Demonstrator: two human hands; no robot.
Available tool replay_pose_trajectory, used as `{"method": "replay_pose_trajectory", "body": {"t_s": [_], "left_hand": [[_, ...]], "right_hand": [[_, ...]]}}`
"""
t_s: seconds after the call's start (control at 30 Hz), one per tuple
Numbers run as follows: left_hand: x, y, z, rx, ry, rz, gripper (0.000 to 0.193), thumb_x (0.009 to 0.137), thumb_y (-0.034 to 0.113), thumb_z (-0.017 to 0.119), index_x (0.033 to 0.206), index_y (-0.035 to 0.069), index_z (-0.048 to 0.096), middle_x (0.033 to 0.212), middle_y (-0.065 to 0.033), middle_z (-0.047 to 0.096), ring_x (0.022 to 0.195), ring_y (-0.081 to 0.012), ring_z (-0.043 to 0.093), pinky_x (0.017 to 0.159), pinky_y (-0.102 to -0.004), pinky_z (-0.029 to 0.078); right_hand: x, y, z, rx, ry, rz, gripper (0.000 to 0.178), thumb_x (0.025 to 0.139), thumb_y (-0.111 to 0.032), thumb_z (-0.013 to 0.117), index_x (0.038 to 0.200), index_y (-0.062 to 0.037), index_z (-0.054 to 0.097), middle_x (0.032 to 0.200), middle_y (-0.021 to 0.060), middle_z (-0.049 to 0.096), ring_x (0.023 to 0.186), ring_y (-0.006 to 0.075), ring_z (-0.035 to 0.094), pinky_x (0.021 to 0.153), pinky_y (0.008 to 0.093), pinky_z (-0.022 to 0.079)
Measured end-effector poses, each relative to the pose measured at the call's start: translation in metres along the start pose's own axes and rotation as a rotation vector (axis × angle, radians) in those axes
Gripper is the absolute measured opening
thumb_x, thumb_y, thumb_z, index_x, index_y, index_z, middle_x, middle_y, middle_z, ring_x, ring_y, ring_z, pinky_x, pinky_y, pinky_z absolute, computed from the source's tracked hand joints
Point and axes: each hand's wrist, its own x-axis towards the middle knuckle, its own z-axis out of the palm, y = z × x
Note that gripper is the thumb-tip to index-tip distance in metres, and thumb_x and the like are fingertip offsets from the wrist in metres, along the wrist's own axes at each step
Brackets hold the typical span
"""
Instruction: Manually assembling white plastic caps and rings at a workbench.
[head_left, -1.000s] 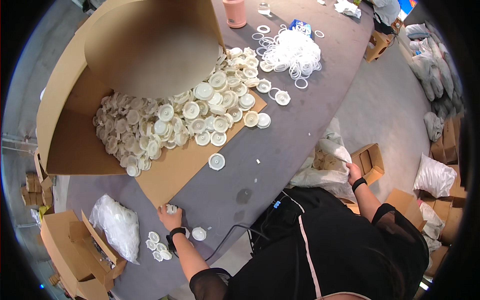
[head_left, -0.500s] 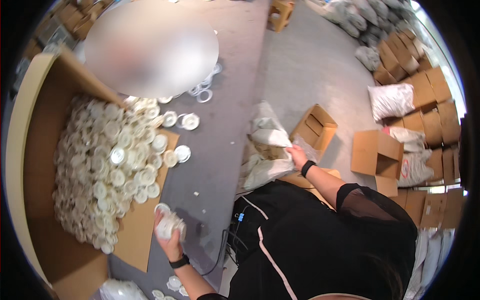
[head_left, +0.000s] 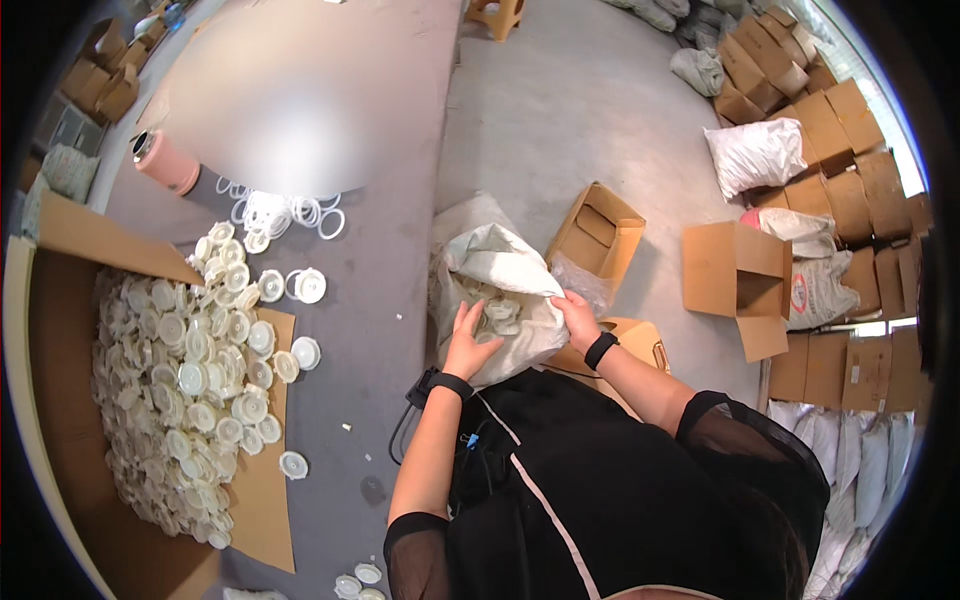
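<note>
Beside the grey table edge (head_left: 430, 265), smooth grey floor (head_left: 540, 120) beyond, our right grip (head_left: 579, 318) pinches a crumpled white woven sack (head_left: 500, 250) of pale plastic caps (head_left: 505, 314); our left grip (head_left: 468, 350) spreads, released, at its mouth.

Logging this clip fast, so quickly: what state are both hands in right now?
Left hand: open, at the mouth of the white sack.
Right hand: closed, holding the sack's edge.

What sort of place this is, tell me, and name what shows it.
Likely a workshop or packing area: a heap of pale plastic parts, stacked cardboard boxes and a stuffed white sack.
</note>
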Motion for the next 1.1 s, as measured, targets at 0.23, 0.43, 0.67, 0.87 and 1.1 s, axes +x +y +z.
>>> {"method": "replay_pose_trajectory", "body": {"t_s": [0.23, 0.43, 0.67, 0.87, 1.1], "left_hand": [[-0.12, 0.006, -0.094, -0.395, 0.544, 0.092, 0.032, 0.077, 0.003, 0.055, 0.109, 0.004, 0.049, 0.113, -0.0078, 0.047, 0.098, -0.0174, 0.051, 0.08, -0.0278, 0.043], [-0.359, -0.068, -0.178, -0.05, 1.763, -0.201, 0.027, 0.079, 0.004, 0.052, 0.105, 0.002, 0.05, 0.108, -0.0097, 0.05, 0.1, -0.0178, 0.048, 0.085, -0.03, 0.038], [-0.618, -0.141, -0.144, 0.432, 1.919, -1.546, 0.078, 0.06, 0.034, 0.071, 0.125, 0.012, 0.034, 0.127, -0.022, 0.029, 0.117, -0.0363, 0.028, 0.095, -0.0472, 0.025], [-0.673, -0.185, -0.134, 0.011, 1.777, -1.755, 0.096, 0.049, 0.052, 0.073, 0.129, 0.025, 0.028, 0.137, -0.0206, 0.011, 0.125, -0.0379, 0.015, 0.096, -0.0548, 0.021], [-0.646, -0.182, -0.12, 0.302, 1.869, -1.719, 0.066, 0.057, 0.041, 0.068, 0.114, 0.017, 0.045, 0.127, -0.0189, 0.029, 0.115, -0.0361, 0.032, 0.091, -0.0469, 0.032]], "right_hand": [[0.008, 0.003, 0.0, -0.101, -0.183, 0.096, 0.018, 0.077, -0.013, 0.052, 0.091, -0.0022, 0.055, 0.086, 0.0053, 0.058, 0.08, 0.0151, 0.054, 0.076, 0.0291, 0.042], [0.074, 0.028, -0.037, -0.163, -0.234, 0.156, 0.022, 0.077, -0.014, 0.051, 0.094, 0.0003, 0.055, 0.092, 0.0095, 0.058, 0.087, 0.0199, 0.053, 0.083, 0.0301, 0.039], [0.076, 0.027, 0.002, -0.274, -0.234, 0.279, 0.024, 0.077, -0.016, 0.05, 0.094, 0.0014, 0.054, 0.092, 0.0112, 0.057, 0.086, 0.0225, 0.053, 0.08, 0.0326, 0.041], [0.094, 0.015, -0.011, -0.438, -0.303, 0.303, 0.03, 0.076, -0.016, 0.046, 0.101, 0.0009, 0.051, 0.097, 0.011, 0.057, 0.092, 0.0239, 0.053, 0.084, 0.0339, 0.04], [0.098, 0.027, -0.02, -0.442, -0.178, 0.384, 0.036, 0.078, -0.019, 0.042, 0.108, 0.0005, 0.047, 0.103, 0.0132, 0.055, 0.094, 0.0259, 0.053, 0.085, 0.0355, 0.041]]}}
